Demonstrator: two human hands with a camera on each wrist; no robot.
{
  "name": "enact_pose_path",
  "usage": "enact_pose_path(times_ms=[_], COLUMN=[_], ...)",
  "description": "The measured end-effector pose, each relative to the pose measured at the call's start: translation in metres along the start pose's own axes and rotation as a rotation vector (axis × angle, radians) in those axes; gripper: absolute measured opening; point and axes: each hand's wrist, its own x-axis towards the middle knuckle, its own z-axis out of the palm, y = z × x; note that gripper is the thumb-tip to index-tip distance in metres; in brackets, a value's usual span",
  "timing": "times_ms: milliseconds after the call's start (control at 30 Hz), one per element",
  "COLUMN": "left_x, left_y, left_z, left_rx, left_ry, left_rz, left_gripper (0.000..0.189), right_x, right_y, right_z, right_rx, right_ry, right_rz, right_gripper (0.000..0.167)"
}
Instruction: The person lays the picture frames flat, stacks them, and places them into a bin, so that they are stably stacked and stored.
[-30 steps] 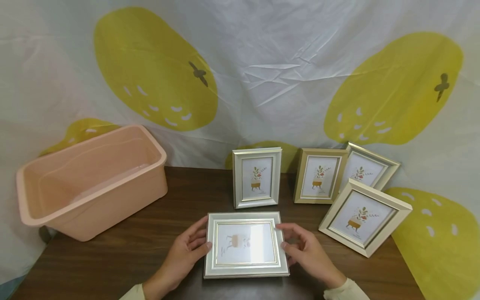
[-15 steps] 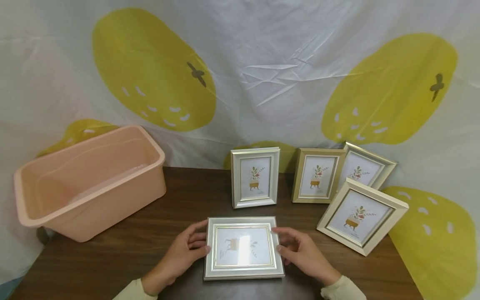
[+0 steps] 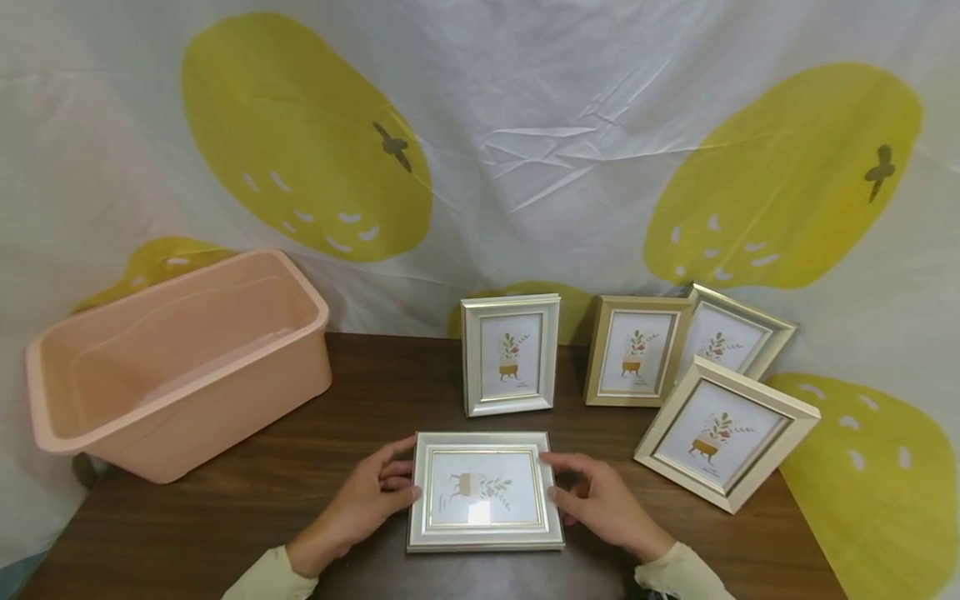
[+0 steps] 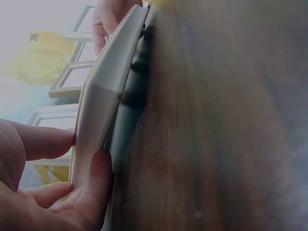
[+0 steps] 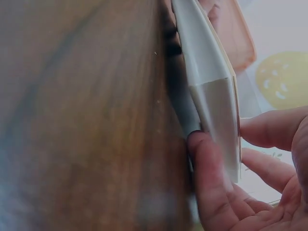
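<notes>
A silver-white picture frame (image 3: 483, 540) lies face up, low over the table, its potted-plant picture turned sideways and a small glare on the glass. My left hand (image 3: 369, 500) grips its left short side, and my right hand (image 3: 606, 507) grips the right one. In the left wrist view, the frame's pale side (image 4: 103, 86) sits between the thumb and fingers, with one finger underneath. A similar hold shows in the right wrist view, where fingers (image 5: 211, 178) reach under the frame's edge (image 5: 216, 103). Dark shadow fills the narrow gap below it.
Behind stands an upright silver-white frame (image 3: 472, 358). Right of it are a tan frame (image 3: 600, 354), a gold-edged frame (image 3: 772, 350) leaning on the curtain, and a tilted cream frame (image 3: 765, 471). A pink plastic bin (image 3: 217, 417) stands at the left on the brown wooden table (image 3: 187, 533).
The held frame has tilted and sunk slightly, and the glare has slid from its right side to the lower middle. My right hand has shifted a little left with it.
</notes>
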Motion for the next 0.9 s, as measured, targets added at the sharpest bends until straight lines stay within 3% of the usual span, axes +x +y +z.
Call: enact_pose_path(times_ms=[367, 667, 900], left_x=[0.004, 0.005, 0.005], left_y=[0.003, 0.002, 0.004], left_z=[-0.002, 0.001, 0.001], left_rx=[0.095, 0.047, 0.055], left_ry=[0.017, 0.036, 0.019], left_rz=[-0.005, -0.047, -0.050], left_gripper=[0.073, 0.069, 0.073], right_x=[0.004, 0.007, 0.013], right_y=[0.001, 0.004, 0.000], right_z=[-0.003, -0.005, -0.011], right_rx=[-0.073, 0.010, -0.066], right_ry=[0.023, -0.002, -0.008], right_rz=[0.021, 0.052, 0.040], right_gripper=[0.049, 0.049, 0.044])
